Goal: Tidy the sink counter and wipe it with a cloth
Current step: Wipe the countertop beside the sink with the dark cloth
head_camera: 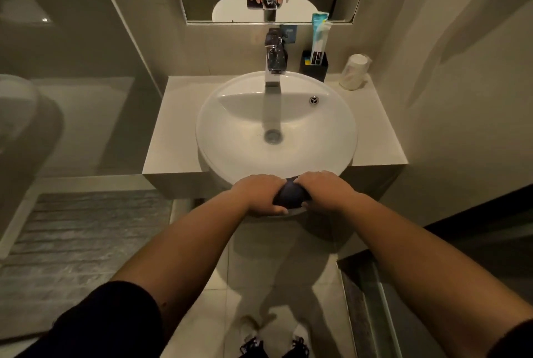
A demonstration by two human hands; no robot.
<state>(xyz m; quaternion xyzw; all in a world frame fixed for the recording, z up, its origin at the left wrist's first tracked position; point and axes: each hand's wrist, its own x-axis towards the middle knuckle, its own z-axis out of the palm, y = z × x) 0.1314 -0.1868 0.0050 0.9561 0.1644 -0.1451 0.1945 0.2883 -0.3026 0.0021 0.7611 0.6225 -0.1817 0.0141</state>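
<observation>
1. A dark blue cloth (291,194), bunched up, sits at the near rim of the round white basin (230,132).
2. The left hand (259,194) and right hand (328,190) both clasp it, fingers curled around its ends.
3. The tabletop (173,126) carries a black toothbrush holder (315,64) and a wrapped cup (354,72) beside the chrome tap (274,69).

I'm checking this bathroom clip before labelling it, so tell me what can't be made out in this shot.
- Head view: most of the dark cloth is covered by the left hand and right hand; its full size and folds are hidden.
- Print on the toothpaste box in the black holder is too small to read.
- The wrapped cup is blurred; its contents are unclear.
- The sink front rim under both hands is hidden.
</observation>
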